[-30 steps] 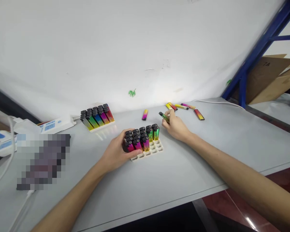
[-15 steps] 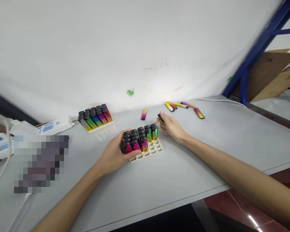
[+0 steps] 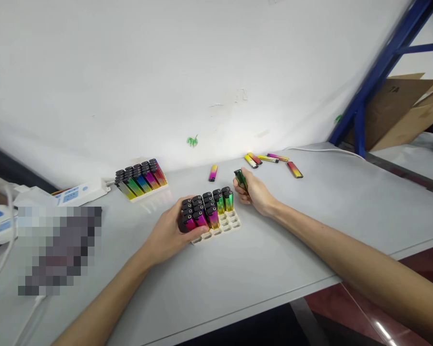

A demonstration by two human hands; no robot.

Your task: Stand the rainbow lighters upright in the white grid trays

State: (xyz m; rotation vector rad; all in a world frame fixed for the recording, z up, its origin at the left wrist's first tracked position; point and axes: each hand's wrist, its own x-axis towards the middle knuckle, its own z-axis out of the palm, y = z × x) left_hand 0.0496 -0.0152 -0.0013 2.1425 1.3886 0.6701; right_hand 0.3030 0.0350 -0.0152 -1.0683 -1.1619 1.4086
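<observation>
A cream tray (image 3: 228,224) with rows of slots stands in the middle of the table, partly filled with upright lighters that have black tops. Magenta lighters (image 3: 201,219) fill its left part and green ones (image 3: 229,202) stand at the back right; its front and right slots show bare. My left hand (image 3: 168,236) is closed around the left end of this lighter-filled tray, thumb across the front. Just right of the tray, above the table, my right hand (image 3: 257,191) grips a green lighter (image 3: 241,179), tilted with its black top up.
Behind to the left stands a full lighter tray (image 3: 147,194). A magenta-yellow lighter (image 3: 213,173) lies alone near the wall, and several loose lighters (image 3: 269,158) lie to its right. Power strips (image 3: 70,192) and a blurred dark object (image 3: 61,250) with a cable occupy the left side.
My right hand has turned, so more of the green lighter shows. My left hand keeps its hold on the tray. The whole view has shifted slightly.
</observation>
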